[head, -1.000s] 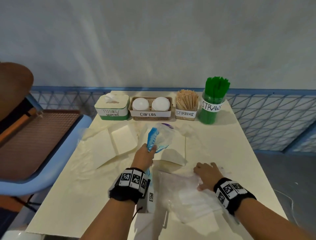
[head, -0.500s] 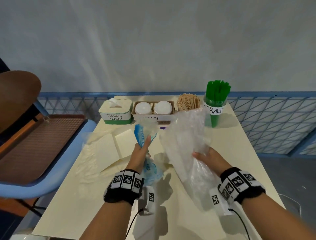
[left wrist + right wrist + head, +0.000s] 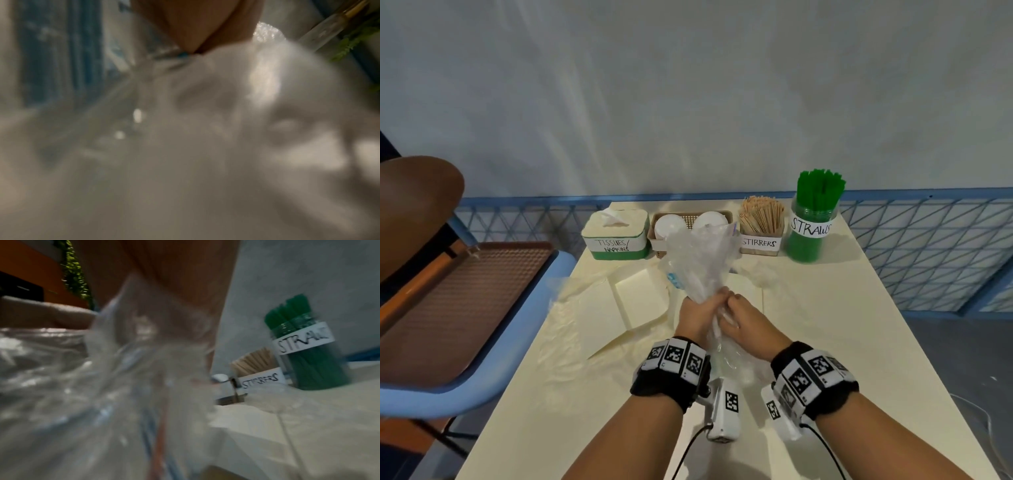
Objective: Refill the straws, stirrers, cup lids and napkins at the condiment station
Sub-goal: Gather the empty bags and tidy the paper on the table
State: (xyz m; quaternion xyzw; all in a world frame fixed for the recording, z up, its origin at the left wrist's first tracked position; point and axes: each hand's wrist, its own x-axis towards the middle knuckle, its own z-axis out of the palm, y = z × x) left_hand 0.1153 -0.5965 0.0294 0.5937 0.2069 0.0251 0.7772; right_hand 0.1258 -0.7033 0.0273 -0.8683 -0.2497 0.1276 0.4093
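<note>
Above the near middle of the cream surface (image 3: 859, 342) we hold clear plastic bags (image 3: 698, 260) bunched upright, blocking part of the cup-lid basket (image 3: 726, 216). Left hand (image 3: 697, 313) is wrapped round the gathered neck; right hand (image 3: 748, 323) curls against it, pinching the same film.

Handling, we judge: weightless, limp, slick, crackly; it springs open if released. Best taken at the gathered neck, squeezed firmly.

Head view alone gives the layout: tissue box (image 3: 616, 234), stirrer box (image 3: 760, 228), straw jar (image 3: 812, 222), all apparently stocked, and loose paper sheets (image 3: 619, 301). The right wrist view shows crumpled film close and the straw jar label; the left wrist view is mostly blur.
</note>
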